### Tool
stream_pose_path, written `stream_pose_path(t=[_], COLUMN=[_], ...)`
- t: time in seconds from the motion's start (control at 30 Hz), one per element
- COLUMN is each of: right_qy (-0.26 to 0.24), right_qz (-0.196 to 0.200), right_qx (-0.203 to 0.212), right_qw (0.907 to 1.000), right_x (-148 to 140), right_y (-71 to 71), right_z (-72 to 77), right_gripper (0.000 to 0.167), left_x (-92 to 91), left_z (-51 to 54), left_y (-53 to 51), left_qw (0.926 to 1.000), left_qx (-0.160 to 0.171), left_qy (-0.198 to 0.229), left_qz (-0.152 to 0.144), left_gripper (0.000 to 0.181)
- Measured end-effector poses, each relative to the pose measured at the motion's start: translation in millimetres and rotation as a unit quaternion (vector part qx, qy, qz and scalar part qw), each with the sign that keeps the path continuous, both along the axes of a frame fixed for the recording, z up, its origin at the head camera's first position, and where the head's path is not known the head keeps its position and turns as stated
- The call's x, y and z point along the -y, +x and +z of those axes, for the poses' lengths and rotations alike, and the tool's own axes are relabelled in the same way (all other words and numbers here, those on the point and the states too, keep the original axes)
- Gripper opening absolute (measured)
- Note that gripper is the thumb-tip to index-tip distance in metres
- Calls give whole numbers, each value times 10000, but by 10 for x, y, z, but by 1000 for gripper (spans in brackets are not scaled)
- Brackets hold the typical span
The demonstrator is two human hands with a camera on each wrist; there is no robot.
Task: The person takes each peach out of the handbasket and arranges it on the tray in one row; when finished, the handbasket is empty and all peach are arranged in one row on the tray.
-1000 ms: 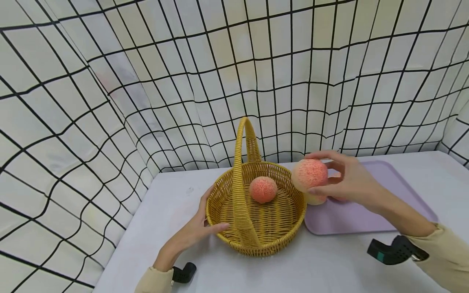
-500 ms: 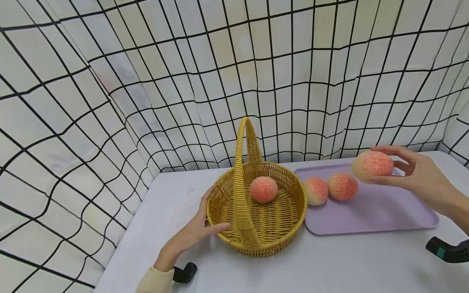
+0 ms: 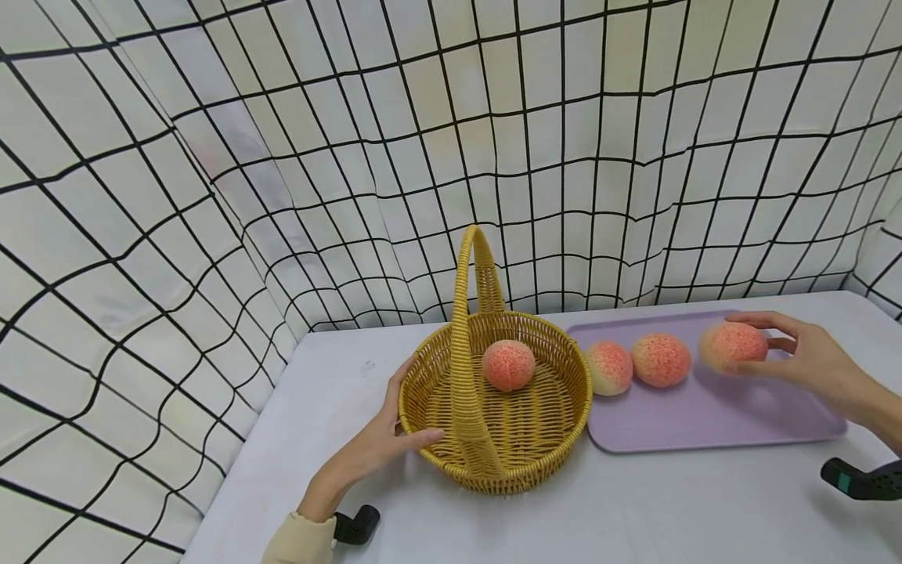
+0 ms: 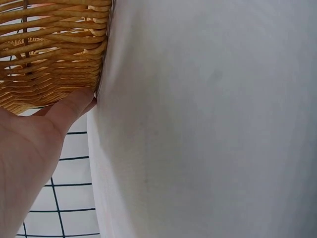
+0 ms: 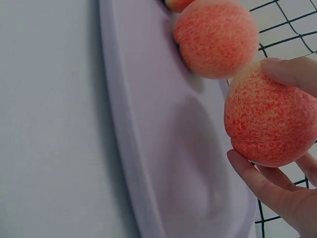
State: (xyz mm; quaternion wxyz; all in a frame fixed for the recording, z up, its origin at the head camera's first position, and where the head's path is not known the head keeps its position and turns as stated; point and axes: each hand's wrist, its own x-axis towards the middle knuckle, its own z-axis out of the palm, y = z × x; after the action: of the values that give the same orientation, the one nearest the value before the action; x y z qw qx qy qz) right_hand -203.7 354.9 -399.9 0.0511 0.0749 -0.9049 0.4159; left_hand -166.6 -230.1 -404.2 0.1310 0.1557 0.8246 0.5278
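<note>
A yellow wicker basket (image 3: 521, 470) with a tall arched handle stands mid-table, and one peach (image 3: 509, 365) lies in it. My left hand (image 3: 387, 431) grips the basket's left side, thumb over the rim; the left wrist view shows fingers (image 4: 74, 106) low against the woven wall. In my right hand (image 3: 810, 360), a peach (image 3: 734, 346) is pinched between thumb and fingers. The right wrist view shows this held peach (image 5: 272, 116) a little above the lilac tray (image 3: 719, 423), with its shadow below. Two more peaches, one nearer the basket (image 3: 610, 368) and one beside it (image 3: 661, 360), sit on the tray.
The basket's right side overlaps the tray's left end. A white table (image 3: 634, 509) carries both. White walls with a black grid (image 3: 564, 157) rise behind and at the left.
The right hand first carried the peach rightward from beside the basket, over the tray, and then lowered it toward the tray's right part. The left hand and the basket have stayed put.
</note>
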Motion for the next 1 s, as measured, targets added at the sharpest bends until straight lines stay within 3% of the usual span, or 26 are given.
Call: stream_pose_path(t=[0.17,0.4,0.67,1.0], right_qy=[213,256,266,300], right_qz=[207,477,416,722], right_qx=[94,-207,-319,-870], right_qw=[9995,9983,9983,9931], right_x=[29,60,119,77], right_y=[-27,-53,-70,-100], right_z=[-74,-123,-138,-147], right_gripper=[68,69,69,68], left_x=[-4,-4,-1,-6], left_z=[-2,-3,-7,3], left_y=[4,5,-3,-11], left_qw=[10000,10000,10000,10000], left_qx=[20,7,-19,-14], left_qy=[12,-14,25,25], left_qz=[1,28,24,5], left_gripper=[115,114,115,114])
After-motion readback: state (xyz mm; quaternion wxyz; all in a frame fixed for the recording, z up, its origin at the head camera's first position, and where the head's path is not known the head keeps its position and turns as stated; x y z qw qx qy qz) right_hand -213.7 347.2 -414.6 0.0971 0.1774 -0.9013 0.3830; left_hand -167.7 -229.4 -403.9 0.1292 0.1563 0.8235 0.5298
